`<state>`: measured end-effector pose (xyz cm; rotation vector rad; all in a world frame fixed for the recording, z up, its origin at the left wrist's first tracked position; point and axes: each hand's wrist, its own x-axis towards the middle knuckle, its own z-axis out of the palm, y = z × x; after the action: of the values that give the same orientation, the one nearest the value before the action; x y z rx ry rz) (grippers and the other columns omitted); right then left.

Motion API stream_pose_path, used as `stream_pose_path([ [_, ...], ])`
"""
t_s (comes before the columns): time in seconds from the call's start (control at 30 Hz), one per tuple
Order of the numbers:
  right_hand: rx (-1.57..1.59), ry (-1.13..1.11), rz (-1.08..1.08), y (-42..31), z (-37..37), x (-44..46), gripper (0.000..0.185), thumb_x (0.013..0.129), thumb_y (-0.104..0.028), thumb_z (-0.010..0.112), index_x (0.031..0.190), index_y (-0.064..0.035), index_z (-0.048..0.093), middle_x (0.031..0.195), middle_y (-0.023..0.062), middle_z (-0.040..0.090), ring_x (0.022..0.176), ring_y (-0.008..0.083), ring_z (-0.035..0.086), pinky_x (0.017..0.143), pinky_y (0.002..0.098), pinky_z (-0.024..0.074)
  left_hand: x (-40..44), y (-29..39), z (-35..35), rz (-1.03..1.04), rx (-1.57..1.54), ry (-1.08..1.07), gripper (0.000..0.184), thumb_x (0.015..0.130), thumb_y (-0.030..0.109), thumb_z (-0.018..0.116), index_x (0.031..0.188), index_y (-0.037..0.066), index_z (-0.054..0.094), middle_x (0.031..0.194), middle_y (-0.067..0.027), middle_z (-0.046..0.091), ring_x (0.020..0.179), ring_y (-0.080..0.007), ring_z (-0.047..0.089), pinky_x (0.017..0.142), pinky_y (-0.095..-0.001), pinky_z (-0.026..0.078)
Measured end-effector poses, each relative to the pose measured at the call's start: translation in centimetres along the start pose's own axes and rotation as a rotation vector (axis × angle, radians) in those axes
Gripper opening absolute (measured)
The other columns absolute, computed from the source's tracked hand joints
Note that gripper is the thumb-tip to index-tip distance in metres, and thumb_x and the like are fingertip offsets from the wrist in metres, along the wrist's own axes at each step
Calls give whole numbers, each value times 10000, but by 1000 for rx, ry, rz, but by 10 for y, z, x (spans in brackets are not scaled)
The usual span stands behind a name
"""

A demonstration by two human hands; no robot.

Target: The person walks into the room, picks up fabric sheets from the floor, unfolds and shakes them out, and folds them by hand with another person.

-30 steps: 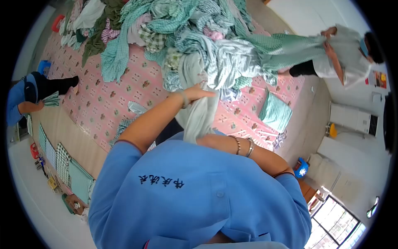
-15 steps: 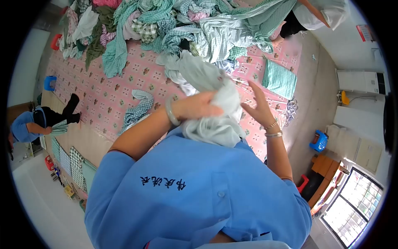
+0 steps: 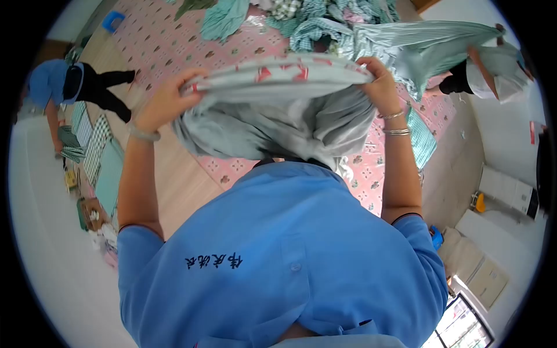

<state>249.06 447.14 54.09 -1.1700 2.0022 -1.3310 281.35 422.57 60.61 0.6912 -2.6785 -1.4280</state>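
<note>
A large pale grey-green cloth (image 3: 278, 124) with red printed marks along its upper edge is stretched between my hands, in front of my chest. My left hand (image 3: 172, 100), with a pale bangle at the wrist, is closed on the cloth's left end. At the opposite end, my right hand (image 3: 380, 87) pinches the edge between thumb and fingers. Between them the fabric sags in loose folds, slightly blurred by motion.
A heap of mostly green checked cloths (image 3: 319, 29) lies on a pink patterned sheet (image 3: 154, 43). One person (image 3: 84, 81) bends over folded cloths (image 3: 109, 174) at left; another (image 3: 484, 72) holds up green fabric at right. A folded teal cloth (image 3: 422, 139) lies nearby.
The bunched cloth has been raised and spread wide between my hands. My right hand, empty before, now grips its edge. The person at left has bent down to the folded cloths.
</note>
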Motion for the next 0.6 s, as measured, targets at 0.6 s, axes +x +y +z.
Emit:
stream_pose_path([
  [0.6, 205, 397, -42, -32, -59, -37, 179, 813, -139, 506, 873, 13, 580, 680, -55, 478, 591, 35, 357, 509, 170, 299, 43, 58, 33, 449, 43, 296, 173, 832, 143, 473, 915, 24, 567, 823, 13, 546, 728, -49, 464, 649, -171, 370],
])
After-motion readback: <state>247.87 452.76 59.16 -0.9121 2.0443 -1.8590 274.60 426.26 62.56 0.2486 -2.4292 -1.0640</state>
